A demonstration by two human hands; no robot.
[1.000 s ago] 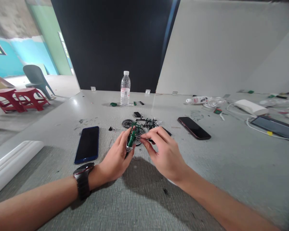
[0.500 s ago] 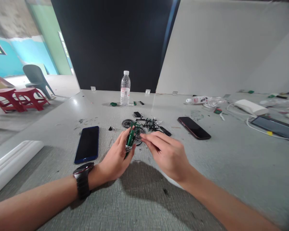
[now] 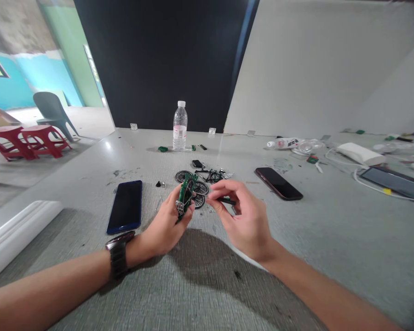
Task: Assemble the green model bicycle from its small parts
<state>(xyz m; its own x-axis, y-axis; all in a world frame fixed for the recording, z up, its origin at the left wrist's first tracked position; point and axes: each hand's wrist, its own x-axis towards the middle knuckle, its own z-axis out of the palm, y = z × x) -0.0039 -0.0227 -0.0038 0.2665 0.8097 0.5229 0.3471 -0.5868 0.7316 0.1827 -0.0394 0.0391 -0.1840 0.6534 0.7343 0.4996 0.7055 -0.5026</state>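
Note:
My left hand point(image 3: 169, 219) is closed around a small green model piece point(image 3: 188, 188), which has a silver perforated part at its lower end. In my right hand point(image 3: 248, 216) is a small screwdriver point(image 3: 226, 200) with a black handle; its tip points left toward the green piece, and I cannot tell whether they touch. Just beyond the hands, model bicycle wheels point(image 3: 200, 187) and a dark miniature bike frame point(image 3: 212, 174) lie on the table. Tiny loose parts point(image 3: 207, 210) are scattered between the hands, too small to name.
A blue phone point(image 3: 124, 207) lies left of my left hand, and a dark phone point(image 3: 278, 183) at the right. The water bottle point(image 3: 180, 128) stands near the back panel. White cables, a tablet-like device point(image 3: 396, 181) and a white box point(image 3: 360, 154) sit far right.
My right hand has taken up the black-handled screwdriver that lay on the table behind it. My left hand has tilted the green piece, so more of its side shows.

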